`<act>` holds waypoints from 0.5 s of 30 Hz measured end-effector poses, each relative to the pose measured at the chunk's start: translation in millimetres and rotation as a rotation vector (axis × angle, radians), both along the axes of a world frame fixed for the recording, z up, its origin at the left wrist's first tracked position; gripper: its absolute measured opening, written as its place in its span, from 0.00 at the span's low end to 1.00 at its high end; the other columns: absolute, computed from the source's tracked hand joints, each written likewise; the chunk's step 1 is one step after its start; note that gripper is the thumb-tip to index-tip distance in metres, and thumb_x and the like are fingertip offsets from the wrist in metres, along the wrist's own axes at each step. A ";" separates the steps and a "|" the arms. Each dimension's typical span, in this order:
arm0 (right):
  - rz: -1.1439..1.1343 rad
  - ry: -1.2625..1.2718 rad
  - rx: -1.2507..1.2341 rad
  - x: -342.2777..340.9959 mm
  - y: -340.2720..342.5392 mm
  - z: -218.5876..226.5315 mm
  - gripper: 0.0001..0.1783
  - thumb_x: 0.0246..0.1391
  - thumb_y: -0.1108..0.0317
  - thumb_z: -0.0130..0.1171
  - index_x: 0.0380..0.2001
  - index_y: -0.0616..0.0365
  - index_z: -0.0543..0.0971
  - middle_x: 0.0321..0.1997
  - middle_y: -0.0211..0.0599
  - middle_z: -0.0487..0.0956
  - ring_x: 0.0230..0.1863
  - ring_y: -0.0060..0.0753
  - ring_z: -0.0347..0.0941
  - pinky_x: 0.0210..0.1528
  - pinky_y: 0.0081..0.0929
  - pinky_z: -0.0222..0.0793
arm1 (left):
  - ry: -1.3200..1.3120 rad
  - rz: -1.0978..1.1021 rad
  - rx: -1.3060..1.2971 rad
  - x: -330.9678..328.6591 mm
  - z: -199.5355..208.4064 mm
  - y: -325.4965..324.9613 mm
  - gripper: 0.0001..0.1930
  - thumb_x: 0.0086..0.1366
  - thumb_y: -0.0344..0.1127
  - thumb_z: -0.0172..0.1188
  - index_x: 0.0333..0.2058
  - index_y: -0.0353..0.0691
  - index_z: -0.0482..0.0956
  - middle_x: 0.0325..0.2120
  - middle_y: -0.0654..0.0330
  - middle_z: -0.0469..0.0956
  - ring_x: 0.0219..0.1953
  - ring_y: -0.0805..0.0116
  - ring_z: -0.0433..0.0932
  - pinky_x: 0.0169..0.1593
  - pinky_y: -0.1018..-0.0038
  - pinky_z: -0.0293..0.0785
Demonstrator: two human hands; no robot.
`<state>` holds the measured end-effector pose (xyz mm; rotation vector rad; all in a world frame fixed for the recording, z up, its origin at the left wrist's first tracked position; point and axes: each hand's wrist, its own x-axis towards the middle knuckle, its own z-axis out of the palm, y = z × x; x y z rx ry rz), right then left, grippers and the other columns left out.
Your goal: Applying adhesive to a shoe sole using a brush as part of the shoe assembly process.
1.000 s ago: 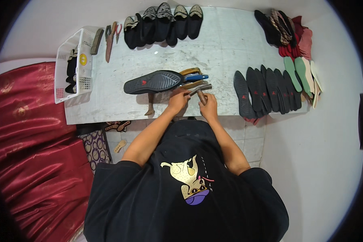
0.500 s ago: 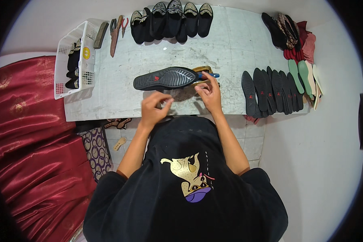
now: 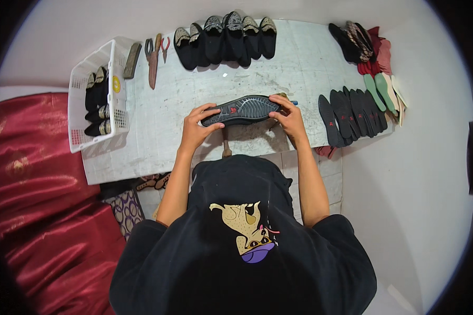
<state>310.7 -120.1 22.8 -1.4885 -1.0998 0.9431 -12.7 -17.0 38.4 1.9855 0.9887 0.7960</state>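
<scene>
A black shoe sole (image 3: pixel 245 109) with ridged tread and a small red mark lies level between my hands, tread side up. My left hand (image 3: pixel 195 127) grips its left end, thumb on the near edge and fingers over the far side. At the other end, my right hand (image 3: pixel 290 119) holds it the same way. What is under the sole is hidden. Behind my right fingers, part of a brownish thing (image 3: pixel 282 95) and a blue tip (image 3: pixel 295 103) show. A thin handle (image 3: pixel 226 149) sticks out below the sole toward the near table edge.
Several black loafers (image 3: pixel 214 47) line the far edge of the pale table (image 3: pixel 157 131). At left are a white basket (image 3: pixel 122 107) of shoes, scissors (image 3: pixel 149 48), pliers (image 3: pixel 165 50) and a dark block (image 3: pixel 132 60). More black soles (image 3: pixel 328 118) and green insoles (image 3: pixel 386 89) lie right.
My hands were apart, the left one empty and the right near the sole's right end. Now both grip the sole by its ends. The view has shifted slightly.
</scene>
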 end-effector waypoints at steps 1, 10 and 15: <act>0.015 0.023 0.029 0.6 0.5 -4.2 0.28 0.48 0.75 0.76 0.56 0.56 0.85 0.63 0.35 0.81 0.64 0.33 0.75 0.62 0.29 0.72 | -0.011 -0.009 -0.017 -1.5 -2.9 0.9 0.24 0.49 0.37 0.82 0.47 0.43 0.90 0.55 0.56 0.84 0.59 0.57 0.80 0.62 0.62 0.76; -0.026 0.216 -0.015 -6.8 0.5 2.8 0.26 0.51 0.79 0.72 0.56 0.61 0.84 0.64 0.37 0.80 0.61 0.32 0.77 0.63 0.30 0.73 | -0.128 -0.197 -0.124 -15.7 -18.9 17.1 0.26 0.51 0.34 0.82 0.51 0.45 0.89 0.58 0.54 0.82 0.56 0.61 0.83 0.54 0.67 0.84; -0.040 0.198 -0.014 -7.0 -0.1 16.0 0.18 0.51 0.79 0.72 0.48 0.62 0.87 0.62 0.38 0.81 0.56 0.29 0.79 0.59 0.28 0.76 | -0.128 -0.241 0.008 -18.3 -2.2 28.0 0.22 0.50 0.32 0.81 0.47 0.44 0.91 0.56 0.53 0.83 0.56 0.59 0.83 0.55 0.66 0.83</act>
